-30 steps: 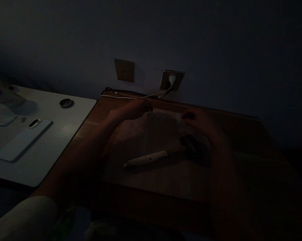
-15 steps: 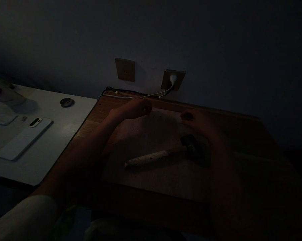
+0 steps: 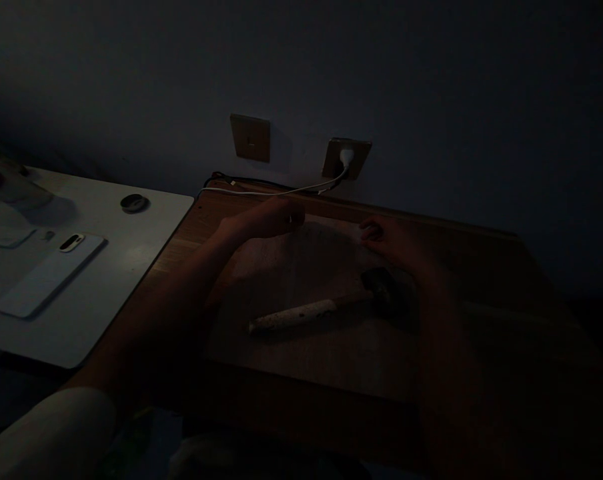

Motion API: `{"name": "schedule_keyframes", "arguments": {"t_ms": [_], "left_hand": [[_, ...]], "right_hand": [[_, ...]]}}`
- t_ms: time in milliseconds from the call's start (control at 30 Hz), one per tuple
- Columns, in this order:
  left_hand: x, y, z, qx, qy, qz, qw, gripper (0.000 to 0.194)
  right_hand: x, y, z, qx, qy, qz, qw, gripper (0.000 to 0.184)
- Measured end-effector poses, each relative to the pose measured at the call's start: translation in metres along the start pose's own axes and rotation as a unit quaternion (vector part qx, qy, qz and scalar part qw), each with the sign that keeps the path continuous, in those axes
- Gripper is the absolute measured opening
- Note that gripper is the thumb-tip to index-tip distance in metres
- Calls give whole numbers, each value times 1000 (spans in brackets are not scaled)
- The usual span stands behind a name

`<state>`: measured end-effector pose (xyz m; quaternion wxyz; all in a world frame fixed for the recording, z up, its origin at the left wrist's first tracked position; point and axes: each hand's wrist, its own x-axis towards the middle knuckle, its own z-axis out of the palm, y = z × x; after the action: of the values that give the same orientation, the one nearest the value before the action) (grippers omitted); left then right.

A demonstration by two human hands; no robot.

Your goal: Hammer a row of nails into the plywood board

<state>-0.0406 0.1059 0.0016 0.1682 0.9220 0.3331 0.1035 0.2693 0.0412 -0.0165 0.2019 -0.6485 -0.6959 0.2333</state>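
Observation:
The scene is very dark. A thin flat board [image 3: 291, 353] lies on the wooden table, with a hammer [image 3: 301, 313] resting on it, its dark head to the right and its pale, worn handle to the left. My left hand [image 3: 276, 217] is at the board's far left corner, fingers curled in toward the thumb. Near the far right corner, beyond the hammer head, my right hand [image 3: 386, 237] also has its fingers bent in. Whatever either hand may hold is too dark to make out. Neither hand touches the hammer.
On the left, a white table [image 3: 106, 287] bears a phone [image 3: 51, 277], a small round dark object [image 3: 133, 203] and some blurred items. Behind the wooden table [image 3: 481, 267], a white plug [image 3: 346, 157] sits in a wall socket, its cable [image 3: 261, 193] running along the back edge.
The fingers of my right hand have shifted slightly, and my left fingertips have turned a little. The hammer and the board lie as before.

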Motion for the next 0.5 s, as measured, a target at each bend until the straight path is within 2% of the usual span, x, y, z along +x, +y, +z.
{"name": "schedule_keyframes", "arguments": {"t_ms": [233,500], "left_hand": [[1,-1,3,8,-2,0,1000,17],[2,-3,7,-6,-1,1,1000,19]], "right_hand": [[3,7,2,-30,13,-26,999,32],[2,7,6,-13,31,-7,999,35]]}}
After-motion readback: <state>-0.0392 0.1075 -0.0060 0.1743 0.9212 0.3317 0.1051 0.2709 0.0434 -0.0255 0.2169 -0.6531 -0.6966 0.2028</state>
